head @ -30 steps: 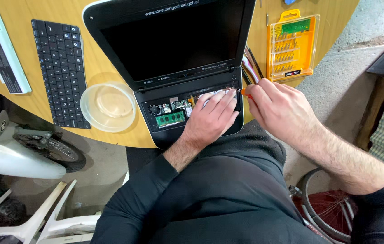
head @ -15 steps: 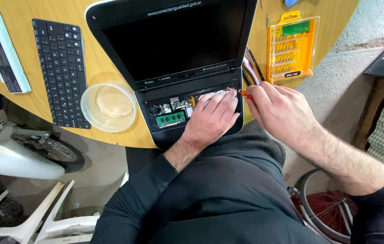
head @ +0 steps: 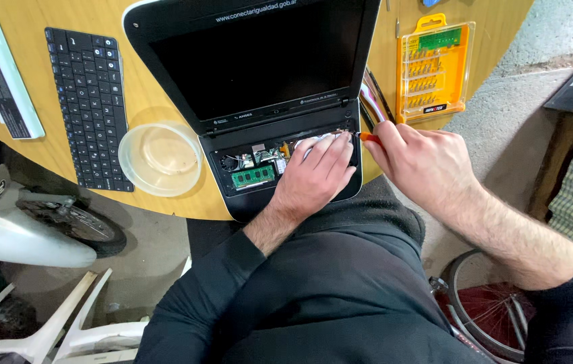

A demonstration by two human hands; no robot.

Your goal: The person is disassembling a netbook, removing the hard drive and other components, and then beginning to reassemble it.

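A black laptop (head: 259, 61) stands open on a round wooden table (head: 152, 81), its keyboard removed so the circuit board and a green memory module (head: 253, 176) show. My left hand (head: 317, 172) lies flat on the right side of the exposed base. My right hand (head: 421, 162) grips a small orange-handled screwdriver (head: 367, 137), its tip at the base's upper right corner by the hinge.
A loose black keyboard (head: 91, 101) and a clear plastic bowl (head: 160, 158) lie left of the laptop. A yellow screwdriver-bit case (head: 433, 64) and thin tools (head: 373, 101) sit to the right. A white plastic chair (head: 44, 330) and a bicycle wheel (head: 495, 317) stand below.
Both hands stay nearly where they were; the view has shifted slightly. The screwdriver remains at the same corner of the laptop base.
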